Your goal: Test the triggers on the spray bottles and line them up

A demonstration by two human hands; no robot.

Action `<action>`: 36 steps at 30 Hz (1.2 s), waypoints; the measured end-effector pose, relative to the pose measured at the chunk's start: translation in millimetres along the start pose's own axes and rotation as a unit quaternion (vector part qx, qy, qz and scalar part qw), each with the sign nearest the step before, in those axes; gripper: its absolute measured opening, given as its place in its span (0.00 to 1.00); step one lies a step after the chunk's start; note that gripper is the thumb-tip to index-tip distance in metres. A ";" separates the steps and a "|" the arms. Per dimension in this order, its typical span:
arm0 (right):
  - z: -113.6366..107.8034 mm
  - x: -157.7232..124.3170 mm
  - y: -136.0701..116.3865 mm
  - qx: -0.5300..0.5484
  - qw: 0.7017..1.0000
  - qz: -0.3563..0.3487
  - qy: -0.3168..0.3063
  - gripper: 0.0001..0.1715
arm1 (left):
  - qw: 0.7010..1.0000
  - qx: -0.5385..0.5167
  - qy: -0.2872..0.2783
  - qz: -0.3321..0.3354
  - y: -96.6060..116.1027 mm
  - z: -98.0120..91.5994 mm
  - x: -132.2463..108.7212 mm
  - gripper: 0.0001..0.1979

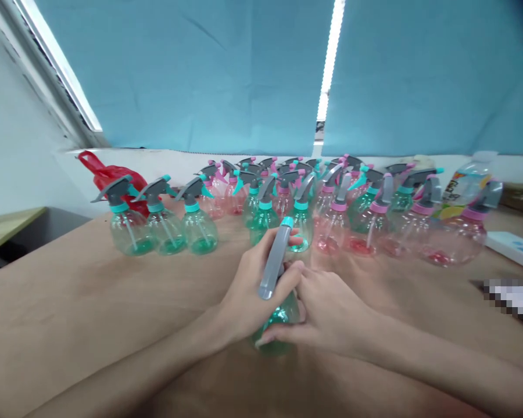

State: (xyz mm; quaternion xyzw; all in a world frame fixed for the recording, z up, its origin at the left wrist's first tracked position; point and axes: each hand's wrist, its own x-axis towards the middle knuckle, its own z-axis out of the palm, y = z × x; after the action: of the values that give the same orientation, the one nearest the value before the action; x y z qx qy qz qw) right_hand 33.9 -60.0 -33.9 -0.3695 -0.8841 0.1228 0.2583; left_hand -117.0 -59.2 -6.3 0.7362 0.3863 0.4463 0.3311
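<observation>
A green clear spray bottle with a grey trigger head and a teal nozzle stands in front of me at the middle of the table. My left hand is closed around its neck and spray head, thumb toward the front. Lower down, my right hand grips the bottle's round body from the right, with its thumb across the front. The two hands touch near the neck. Both hide the collar and much of the body. Just beyond them stand more green spray bottles, upright with grey heads.
Three green spray bottles stand at the left by a red plastic bag. Several pink spray bottles line the right, with more behind. A labelled drink bottle, a white box and a blurred-out object lie far right.
</observation>
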 end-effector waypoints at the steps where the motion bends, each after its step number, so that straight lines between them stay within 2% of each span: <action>1: -1.2 -4.7 4.7 -0.005 1.000 -0.002 0.013 0.39 | 1.000 -0.004 0.006 0.005 -1.0 6.8 2.3 0.16; 4: -5.3 -18.0 21.1 -0.006 1.000 0.004 0.025 0.43 | 0.999 -0.009 0.019 0.024 -5.7 24.0 10.9 0.16; 8: -10.5 -36.9 52.8 0.008 1.000 -0.012 -0.005 0.45 | 0.999 0.016 0.025 0.033 -8.6 38.3 24.2 0.12; 14: -10.0 -72.7 117.4 -0.019 0.998 0.026 -0.050 0.46 | 1.000 0.014 0.001 0.025 -0.5 47.6 38.7 0.07; 17: -7.0 -85.0 137.7 -0.027 0.997 0.040 -0.055 0.47 | 1.000 0.019 -0.004 0.022 0.9 48.8 42.6 0.04; 24: -2.2 -92.5 144.6 -0.041 0.995 0.056 -0.077 0.45 | 0.998 -0.001 -0.045 0.034 -5.9 44.0 48.5 0.14; 36: -2.9 -98.4 149.5 0.004 0.994 0.079 -0.069 0.39 | 1.000 -0.001 -0.027 -0.001 -5.2 44.8 49.9 0.20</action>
State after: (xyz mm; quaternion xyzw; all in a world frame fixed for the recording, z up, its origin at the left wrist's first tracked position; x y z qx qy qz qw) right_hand 182.1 -26.3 -128.5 -0.4278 -0.8673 0.1720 0.1874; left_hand -62.4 -19.9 -7.7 0.7469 0.3780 0.4265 0.3427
